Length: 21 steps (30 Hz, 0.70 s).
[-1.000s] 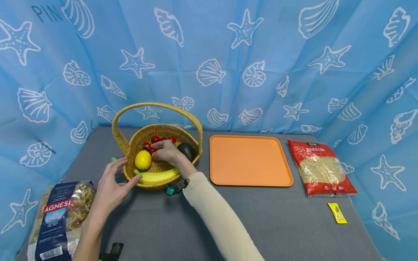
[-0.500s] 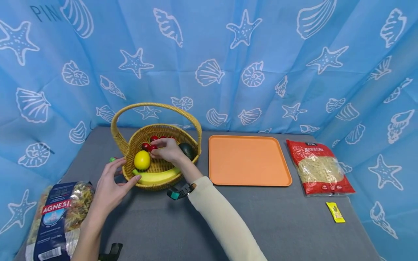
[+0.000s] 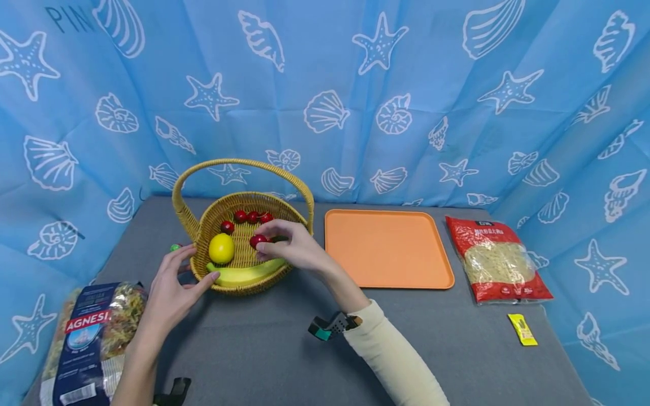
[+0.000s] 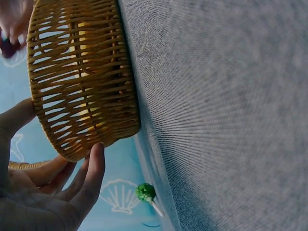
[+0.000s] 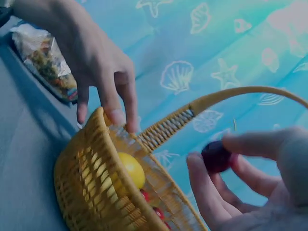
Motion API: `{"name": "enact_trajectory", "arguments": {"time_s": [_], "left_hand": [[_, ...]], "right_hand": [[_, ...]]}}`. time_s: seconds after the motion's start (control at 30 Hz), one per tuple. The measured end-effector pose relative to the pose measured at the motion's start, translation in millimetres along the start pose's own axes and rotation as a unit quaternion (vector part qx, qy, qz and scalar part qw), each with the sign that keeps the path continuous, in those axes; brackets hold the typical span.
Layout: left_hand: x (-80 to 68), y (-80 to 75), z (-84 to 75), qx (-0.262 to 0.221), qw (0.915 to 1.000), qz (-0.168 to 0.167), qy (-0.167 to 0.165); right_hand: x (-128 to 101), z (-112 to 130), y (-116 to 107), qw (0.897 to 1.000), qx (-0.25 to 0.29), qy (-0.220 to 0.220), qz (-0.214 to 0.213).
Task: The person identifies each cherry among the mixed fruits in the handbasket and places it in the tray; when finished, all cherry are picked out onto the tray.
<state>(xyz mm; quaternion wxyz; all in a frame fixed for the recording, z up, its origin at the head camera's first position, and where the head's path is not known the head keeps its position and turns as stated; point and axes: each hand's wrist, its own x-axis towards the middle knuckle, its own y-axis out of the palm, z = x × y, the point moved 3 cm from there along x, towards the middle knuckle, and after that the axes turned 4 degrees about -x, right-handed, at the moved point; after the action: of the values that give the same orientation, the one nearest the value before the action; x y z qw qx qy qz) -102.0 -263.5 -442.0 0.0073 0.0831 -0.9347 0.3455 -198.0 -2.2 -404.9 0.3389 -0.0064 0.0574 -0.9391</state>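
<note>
A wicker basket point(image 3: 203, 228) with a tall handle stands on the grey table and holds a lemon point(image 3: 222, 248), a banana point(image 3: 244, 274) and several red cherries point(image 3: 252, 216). My left hand point(image 3: 175, 282) rests against the basket's near left rim point(image 4: 82, 130), thumb and fingers touching the weave. My right hand point(image 3: 291, 245) hovers over the basket's right side and pinches one red cherry point(image 3: 257, 240) between thumb and fingertips; the right wrist view shows that cherry point(image 5: 216, 156) lifted above the rim. An avocado is mostly hidden behind this hand.
An orange tray point(image 3: 387, 249) lies right of the basket. Beyond it lie a red pasta bag point(image 3: 495, 260) and a small yellow packet point(image 3: 523, 329). A blue Agnesi pasta bag point(image 3: 88, 338) sits front left. A small green object point(image 3: 175, 247) lies left of the basket. Blue shell-print cloth surrounds the table.
My right hand has drawn back toward me and to the right, lifting one cherry out from among the others. The left hand has stayed on the basket rim.
</note>
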Motion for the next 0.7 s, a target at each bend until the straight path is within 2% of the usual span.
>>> {"name": "enact_trajectory", "arguments": {"time_s": [0.2, 0.4, 0.53, 0.63, 0.7], "left_hand": [[-0.1, 1.7, -0.1, 0.001, 1.0, -0.001, 0.0], [-0.6, 0.7, -0.1, 0.005, 1.0, -0.003, 0.0], [-0.6, 1.2, -0.6, 0.008, 1.0, -0.003, -0.003], [-0.6, 1.7, -0.9, 0.007, 1.0, -0.003, -0.004], [-0.7, 1.9, -0.9, 0.008, 1.0, -0.003, -0.005]], "right_hand": [[-44.9, -3.9, -28.2, 0.999, -0.024, -0.028, 0.025], [-71.2, -17.5, -66.8, 0.999, -0.02, -0.035, 0.03], [-76.1, -31.9, -95.1, 0.998, 0.0, -0.053, -0.027], [-72.2, -44.7, -113.3, 0.992, -0.014, -0.056, -0.11], [-66.5, -54.9, -123.5, 0.984, -0.032, -0.041, -0.171]]}}
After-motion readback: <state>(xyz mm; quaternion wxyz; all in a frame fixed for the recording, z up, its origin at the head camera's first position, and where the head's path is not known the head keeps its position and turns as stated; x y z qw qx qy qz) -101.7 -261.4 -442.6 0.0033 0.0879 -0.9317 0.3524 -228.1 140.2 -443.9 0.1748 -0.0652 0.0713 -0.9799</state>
